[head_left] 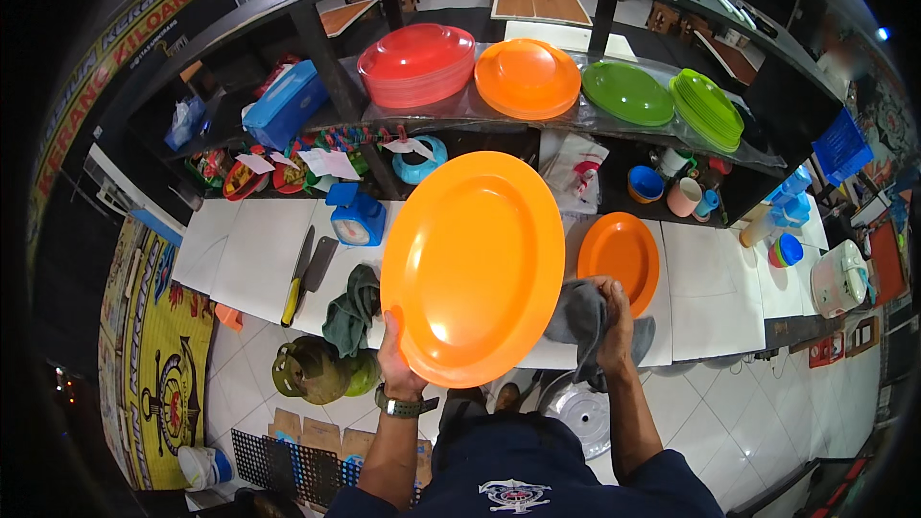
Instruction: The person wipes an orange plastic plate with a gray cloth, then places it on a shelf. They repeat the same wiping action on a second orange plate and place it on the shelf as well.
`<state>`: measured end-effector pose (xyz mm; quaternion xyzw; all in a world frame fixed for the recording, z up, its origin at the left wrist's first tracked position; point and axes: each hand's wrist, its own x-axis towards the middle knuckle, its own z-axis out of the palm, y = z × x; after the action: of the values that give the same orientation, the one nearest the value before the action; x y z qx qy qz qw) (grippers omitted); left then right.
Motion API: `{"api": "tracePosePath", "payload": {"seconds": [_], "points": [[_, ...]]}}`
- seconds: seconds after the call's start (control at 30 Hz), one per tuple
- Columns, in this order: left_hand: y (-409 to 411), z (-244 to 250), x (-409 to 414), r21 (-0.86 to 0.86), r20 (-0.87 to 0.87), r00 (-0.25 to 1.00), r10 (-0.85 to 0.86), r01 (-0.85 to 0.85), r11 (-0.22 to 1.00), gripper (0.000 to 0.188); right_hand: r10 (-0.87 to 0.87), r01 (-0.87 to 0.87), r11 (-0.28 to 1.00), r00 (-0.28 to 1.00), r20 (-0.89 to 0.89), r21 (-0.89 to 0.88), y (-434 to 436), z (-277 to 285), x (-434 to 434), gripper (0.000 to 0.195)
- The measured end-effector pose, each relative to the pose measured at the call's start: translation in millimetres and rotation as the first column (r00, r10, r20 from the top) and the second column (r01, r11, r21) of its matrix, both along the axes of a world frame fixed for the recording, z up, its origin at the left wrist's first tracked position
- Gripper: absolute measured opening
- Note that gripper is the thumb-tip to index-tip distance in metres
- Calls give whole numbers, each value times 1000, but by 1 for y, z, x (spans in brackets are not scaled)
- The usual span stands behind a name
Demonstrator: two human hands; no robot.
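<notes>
An orange oval plate (471, 266) is held up in front of me, its hollow side facing the camera. My left hand (400, 360) grips its lower left rim, thumb on the front. In my right hand (616, 327) is a bunched grey cloth (581, 316), just right of the plate's edge. Behind that hand, a second orange oval plate (619, 259) lies on the white tiled counter (712, 280). A dark green cloth (352, 309) hangs over the counter's front edge, left of the held plate.
Left on the counter lie a yellow-handled knife (298, 277), a cleaver (321, 263) and a blue kitchen scale (356, 216). The shelf above carries red plates (416, 68), orange plates (527, 79) and green plates (627, 93). Gas cylinders (309, 368) stand on the floor below.
</notes>
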<state>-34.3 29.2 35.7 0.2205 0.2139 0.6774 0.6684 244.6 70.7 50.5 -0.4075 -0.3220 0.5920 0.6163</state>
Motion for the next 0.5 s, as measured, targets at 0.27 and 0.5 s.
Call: {"api": "tracePosePath", "payload": {"seconds": [0.27, 0.5], "points": [[4, -2, 0, 95, 102, 988, -120, 111, 989, 56, 117, -117, 993, 993, 2, -21, -6, 7, 13, 41], [-4, 0, -1, 36, 19, 999, -34, 34, 999, 56, -75, 131, 988, 876, -477, 85, -3, 31, 50, 48]]}}
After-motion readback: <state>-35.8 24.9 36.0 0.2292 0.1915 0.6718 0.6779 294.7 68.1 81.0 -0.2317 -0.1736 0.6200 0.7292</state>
